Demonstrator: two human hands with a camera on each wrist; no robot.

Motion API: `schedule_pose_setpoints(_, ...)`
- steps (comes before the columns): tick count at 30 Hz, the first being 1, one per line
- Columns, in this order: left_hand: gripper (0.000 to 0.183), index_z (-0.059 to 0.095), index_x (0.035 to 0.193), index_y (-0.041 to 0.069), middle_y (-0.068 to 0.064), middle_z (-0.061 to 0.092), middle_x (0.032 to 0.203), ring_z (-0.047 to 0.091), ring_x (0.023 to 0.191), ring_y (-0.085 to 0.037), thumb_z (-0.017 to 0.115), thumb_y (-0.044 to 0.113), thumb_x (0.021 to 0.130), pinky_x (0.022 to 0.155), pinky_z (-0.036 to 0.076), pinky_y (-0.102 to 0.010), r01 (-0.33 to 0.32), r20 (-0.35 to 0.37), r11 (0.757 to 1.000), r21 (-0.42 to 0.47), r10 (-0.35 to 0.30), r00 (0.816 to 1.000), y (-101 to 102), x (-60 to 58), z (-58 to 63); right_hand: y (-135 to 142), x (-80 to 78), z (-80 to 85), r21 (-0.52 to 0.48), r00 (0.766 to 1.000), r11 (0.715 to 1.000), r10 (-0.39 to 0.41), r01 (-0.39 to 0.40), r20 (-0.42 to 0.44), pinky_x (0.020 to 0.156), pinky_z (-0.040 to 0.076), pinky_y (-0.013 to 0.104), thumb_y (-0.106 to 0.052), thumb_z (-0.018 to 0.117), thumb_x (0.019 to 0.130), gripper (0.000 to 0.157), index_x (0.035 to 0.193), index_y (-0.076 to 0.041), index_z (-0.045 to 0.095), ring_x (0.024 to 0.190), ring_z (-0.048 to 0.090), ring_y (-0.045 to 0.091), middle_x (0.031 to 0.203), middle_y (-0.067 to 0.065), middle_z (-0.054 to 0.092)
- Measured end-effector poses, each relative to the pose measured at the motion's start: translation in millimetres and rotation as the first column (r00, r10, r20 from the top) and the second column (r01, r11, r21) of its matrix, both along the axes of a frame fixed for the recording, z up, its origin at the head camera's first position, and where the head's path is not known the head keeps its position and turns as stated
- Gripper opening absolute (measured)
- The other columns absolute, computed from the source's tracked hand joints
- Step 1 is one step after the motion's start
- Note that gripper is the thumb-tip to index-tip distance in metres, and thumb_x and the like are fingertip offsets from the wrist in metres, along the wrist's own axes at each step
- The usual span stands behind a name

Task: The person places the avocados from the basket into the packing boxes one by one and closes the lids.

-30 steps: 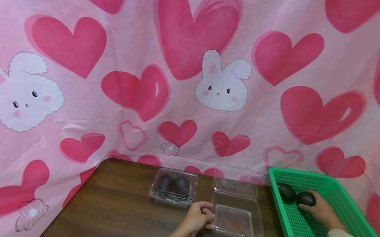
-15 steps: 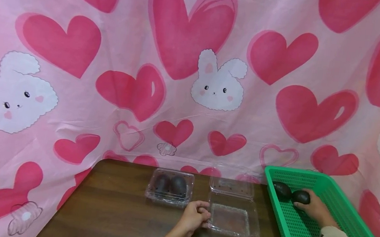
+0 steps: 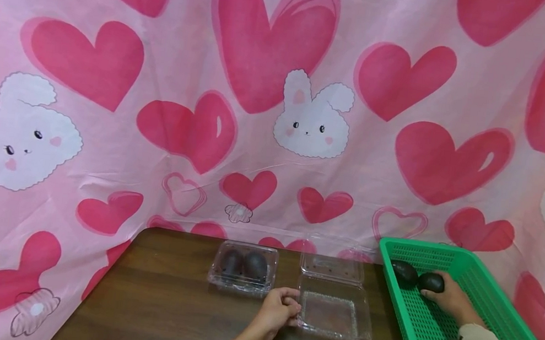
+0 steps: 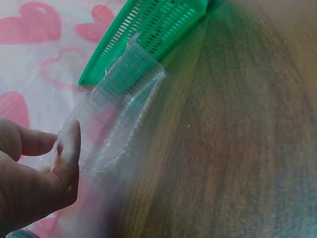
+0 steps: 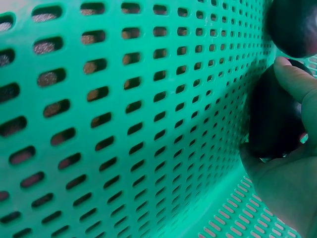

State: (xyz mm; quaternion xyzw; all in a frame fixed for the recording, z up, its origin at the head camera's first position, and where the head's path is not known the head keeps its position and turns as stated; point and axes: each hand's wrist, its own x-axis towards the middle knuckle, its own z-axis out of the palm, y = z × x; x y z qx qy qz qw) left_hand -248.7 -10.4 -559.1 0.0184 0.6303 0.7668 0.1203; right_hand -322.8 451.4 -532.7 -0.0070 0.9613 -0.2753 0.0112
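Inside the green basket, my right hand (image 3: 452, 298) grips a dark avocado (image 3: 432, 282), thumb on one side and fingers on the other in the right wrist view (image 5: 275, 111). A second avocado (image 3: 403, 273) lies against it at the basket's left wall. My left hand (image 3: 275, 310) pinches the left edge of a clear plastic clamshell box (image 3: 334, 315) between thumb and fingers. That box stands with its lid (image 3: 332, 269) folded back toward the cloth, its tray holding nothing. The left wrist view shows the thumb and fingers at the box's rim (image 4: 119, 106).
A closed clear clamshell (image 3: 243, 266) with two avocados inside sits left of the open one. The green basket (image 3: 390, 301) stands at the table's right side. A pink heart-and-rabbit cloth (image 3: 254, 157) hangs behind the brown wooden table (image 3: 169, 297).
The head view has turned slightly right, so everything sits a little further left in it. Both hands keep their places, the right on the avocado, the left at the clamshell's edge.
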Motion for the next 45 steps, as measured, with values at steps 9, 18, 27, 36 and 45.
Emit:
schedule_pose_setpoints(9,0.035,0.055,0.125,-0.019,-0.004,0.055,0.082,0.056,0.069,-0.013,0.058,-0.018,0.091,0.057,0.059,-0.021,0.008,0.000,1.000,-0.006,-0.008,1.000,1,1.5,2.0,5,4.5,-4.5,-0.033,1.000,0.999,0.001,-0.002,-0.009,0.086,0.048,0.071,-0.029,0.071,0.098,0.084,0.145,0.020,0.022,0.117,0.043,0.068,0.134,0.052,0.035)
schedule_pose_setpoints(18,0.033,0.057,0.124,-0.018,-0.004,0.055,0.082,0.057,0.069,-0.013,0.059,-0.017,0.091,0.057,0.059,-0.021,0.002,0.012,1.000,-0.014,-0.001,1.000,5,3.4,1.2,9,9.1,3.4,-0.066,1.000,0.998,0.016,-0.015,0.021,0.082,0.053,0.063,-0.024,0.072,0.097,0.076,0.141,0.021,0.028,0.112,0.049,0.063,0.130,0.050,0.041)
schedule_pose_setpoints(27,0.033,0.057,0.125,-0.017,-0.003,0.055,0.082,0.057,0.069,-0.013,0.060,-0.017,0.091,0.056,0.058,-0.020,-0.005,0.018,1.000,-0.016,0.005,1.000,4,4.1,1.1,8,12.5,20.4,-0.030,0.999,0.999,0.034,-0.034,0.005,0.081,0.053,0.064,-0.024,0.074,0.095,0.078,0.138,0.024,0.030,0.111,0.049,0.065,0.128,0.051,0.042)
schedule_pose_setpoints(36,0.033,0.057,0.124,-0.017,-0.003,0.056,0.083,0.058,0.069,-0.013,0.061,-0.016,0.091,0.058,0.059,-0.022,-0.013,0.016,1.000,-0.025,0.013,1.000,3,4.4,4.0,13,14.2,35.9,-0.010,0.999,0.999,0.032,-0.032,-0.018,0.076,0.055,0.052,-0.031,0.066,0.101,0.077,0.139,0.024,0.027,0.101,0.057,0.052,0.121,0.048,0.047)
schedule_pose_setpoints(45,0.034,0.056,0.124,-0.018,-0.003,0.055,0.082,0.057,0.067,-0.013,0.060,-0.017,0.091,0.057,0.059,-0.021,-0.011,0.011,1.000,0.002,0.011,1.000,1,1.1,0.9,4,19.3,58.4,-0.019,0.999,0.999,0.032,-0.033,-0.042,0.075,0.057,0.054,-0.039,0.061,0.103,0.082,0.144,0.020,0.024,0.106,0.054,0.054,0.128,0.046,0.044)
